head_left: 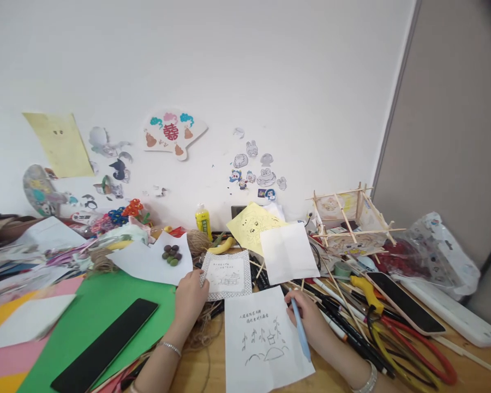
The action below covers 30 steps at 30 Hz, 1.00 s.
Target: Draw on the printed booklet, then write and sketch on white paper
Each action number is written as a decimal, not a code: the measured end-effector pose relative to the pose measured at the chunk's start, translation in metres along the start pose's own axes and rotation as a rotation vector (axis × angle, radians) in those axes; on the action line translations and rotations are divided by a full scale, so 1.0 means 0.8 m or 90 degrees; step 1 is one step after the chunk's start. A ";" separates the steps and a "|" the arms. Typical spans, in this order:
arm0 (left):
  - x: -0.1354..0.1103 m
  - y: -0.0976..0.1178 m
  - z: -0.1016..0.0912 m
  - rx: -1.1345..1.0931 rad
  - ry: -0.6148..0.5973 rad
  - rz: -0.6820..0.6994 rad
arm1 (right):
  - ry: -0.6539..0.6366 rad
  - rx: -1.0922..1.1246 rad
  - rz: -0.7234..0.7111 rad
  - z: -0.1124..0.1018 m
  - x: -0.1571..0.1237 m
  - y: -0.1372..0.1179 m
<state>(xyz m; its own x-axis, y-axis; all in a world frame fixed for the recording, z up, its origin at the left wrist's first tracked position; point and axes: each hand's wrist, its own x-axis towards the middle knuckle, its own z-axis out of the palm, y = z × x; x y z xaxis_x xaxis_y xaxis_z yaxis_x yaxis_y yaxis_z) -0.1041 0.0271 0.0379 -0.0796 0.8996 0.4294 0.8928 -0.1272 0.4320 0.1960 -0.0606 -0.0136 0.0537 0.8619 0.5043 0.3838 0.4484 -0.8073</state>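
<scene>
My left hand (191, 293) grips the left edge of a small drawing (228, 278) with a patterned border, a sketched building and handwriting. In my right hand (309, 315) is a light blue pen (300, 330), its length pointing down toward me. That hand rests at the upper right edge of a white sheet (262, 341). Handwritten lines, plant sprigs, a small pot-like shape and mounds are drawn on this sheet. Just above it lies another white sheet (290, 254) with no marks that I can make out. Part of the right fingers is hidden behind the pen.
Green paper (147, 305) carries a black flat bar (106, 346) at left. Small dark and green round items (172, 254) sit on white paper. A yellow bottle (203, 221) stands by the wall. Markers, yellow-handled pliers (367, 292), a phone (405, 301) and a stick frame (352, 221) crowd the right.
</scene>
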 end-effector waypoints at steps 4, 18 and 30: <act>0.001 -0.008 0.009 0.053 0.012 0.010 | -0.008 -0.017 -0.011 -0.002 -0.001 -0.006; -0.001 -0.007 0.018 0.089 0.102 0.144 | -0.021 0.030 0.036 -0.005 -0.002 -0.014; -0.044 0.040 0.033 -0.095 -0.132 0.374 | 0.062 0.023 -0.101 -0.008 -0.010 -0.003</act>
<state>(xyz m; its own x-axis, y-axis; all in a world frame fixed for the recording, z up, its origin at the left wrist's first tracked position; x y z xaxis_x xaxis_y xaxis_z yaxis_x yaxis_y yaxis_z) -0.0609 0.0026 0.0156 0.5052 0.7225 0.4720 0.6890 -0.6670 0.2834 0.2004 -0.0703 -0.0139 0.0846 0.7530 0.6525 0.3617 0.5870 -0.7243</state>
